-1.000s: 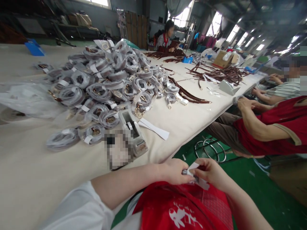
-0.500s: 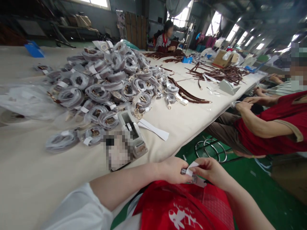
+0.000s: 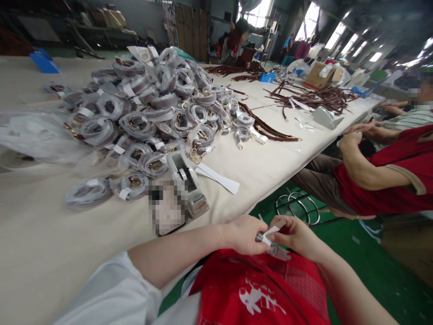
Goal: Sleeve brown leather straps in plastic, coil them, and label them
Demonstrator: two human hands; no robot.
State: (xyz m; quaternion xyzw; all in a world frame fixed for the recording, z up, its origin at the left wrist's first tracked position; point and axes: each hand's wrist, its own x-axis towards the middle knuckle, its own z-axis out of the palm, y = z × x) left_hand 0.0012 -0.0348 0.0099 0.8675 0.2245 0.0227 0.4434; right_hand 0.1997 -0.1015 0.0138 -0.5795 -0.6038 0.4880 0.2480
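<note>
Just above the red apron [image 3: 257, 289], my left hand [image 3: 244, 234] is closed around a plastic-wrapped coiled strap [image 3: 259, 236], mostly hidden by the fingers. Clear wrapping [image 3: 279, 252] sticks out below it. My right hand [image 3: 296, 234] pinches a white paper strip [image 3: 271, 232] that lies against the coil. On the table in front stands a grey tape dispenser [image 3: 189, 185], with loose white paper strips [image 3: 219, 179] beside it. A large heap of similar wrapped coiled straps [image 3: 149, 108], several with gold-coloured clasps showing, rises behind the dispenser.
A pixelated flat object [image 3: 167, 210] lies left of the dispenser. Brown straps [image 3: 314, 101] and a second dispenser [image 3: 326, 118] lie farther along the table [image 3: 257, 174]. A co-worker in red [image 3: 382, 171] sits at the right. Clear plastic bags [image 3: 30, 135] lie at the left.
My right hand has moved slightly up, and the paper strip now slants across the coil with its free end raised. My left hand keeps its grip. The view has shifted slightly.
</note>
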